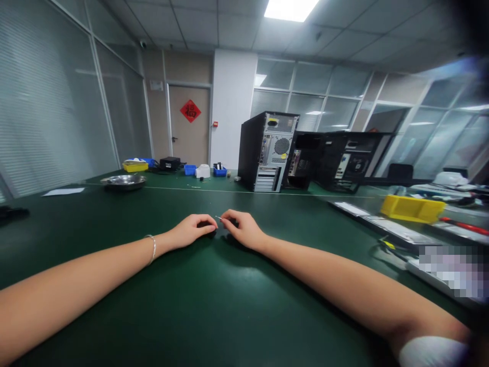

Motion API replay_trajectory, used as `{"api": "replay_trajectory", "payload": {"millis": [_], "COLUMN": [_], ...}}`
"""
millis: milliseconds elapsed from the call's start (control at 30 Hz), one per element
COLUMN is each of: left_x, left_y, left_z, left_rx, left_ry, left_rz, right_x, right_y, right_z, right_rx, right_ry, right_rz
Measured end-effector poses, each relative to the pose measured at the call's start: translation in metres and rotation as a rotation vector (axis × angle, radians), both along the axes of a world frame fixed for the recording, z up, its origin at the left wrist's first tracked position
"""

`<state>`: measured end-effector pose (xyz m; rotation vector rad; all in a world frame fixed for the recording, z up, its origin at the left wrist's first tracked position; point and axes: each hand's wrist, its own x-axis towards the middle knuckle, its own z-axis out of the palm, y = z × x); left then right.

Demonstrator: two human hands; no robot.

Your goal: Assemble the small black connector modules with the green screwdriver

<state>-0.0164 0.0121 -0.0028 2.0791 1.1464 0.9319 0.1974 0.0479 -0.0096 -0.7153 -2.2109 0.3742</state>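
Both my arms reach forward over a dark green table [214, 306]. My left hand [191, 229], with a thin bracelet on the wrist, rests on the table with its fingers curled in. My right hand [242, 228] lies beside it, fingertips pinched on a tiny silvery thing [218, 218], too small to name. The two hands nearly touch at the fingertips. Whether the left hand holds anything is hidden by its curled fingers.
An upright computer tower [267, 151] and an opened black case [336, 160] stand at the back. A metal bowl [123, 181], yellow bin [135, 166] and blue bins [190, 169] sit far left. At right lie a yellow bin [412, 208], flat panels [382, 224] and a red-handled tool [464, 225].
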Motion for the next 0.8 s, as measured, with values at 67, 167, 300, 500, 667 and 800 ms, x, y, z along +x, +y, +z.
{"api": "replay_trajectory", "payload": {"millis": [67, 167, 300, 500, 667, 800], "left_x": [0.001, 0.001, 0.0, 0.003, 0.0, -0.001], "left_y": [-0.001, 0.001, 0.003, -0.006, -0.008, -0.008], "left_z": [0.0, -0.002, -0.005, 0.001, 0.001, 0.001], "left_rx": [0.094, 0.203, 0.197, 0.185, 0.192, 0.194], "left_ry": [0.151, 0.25, 0.194, 0.21, 0.364, 0.34], "left_rz": [-0.027, -0.047, -0.007, 0.154, 0.115, 0.078], "right_x": [0.0, 0.0, 0.0, 0.0, 0.002, 0.001], "right_y": [0.0, -0.001, 0.0, 0.001, -0.003, -0.005], "right_z": [0.0, 0.001, 0.002, 0.004, 0.009, 0.01], "right_rx": [-0.005, -0.006, -0.015, -0.031, -0.063, -0.05], "right_ry": [-0.005, -0.009, -0.032, -0.111, -0.215, -0.252], "right_rz": [-0.002, -0.008, -0.009, -0.022, 0.0, 0.011]}}
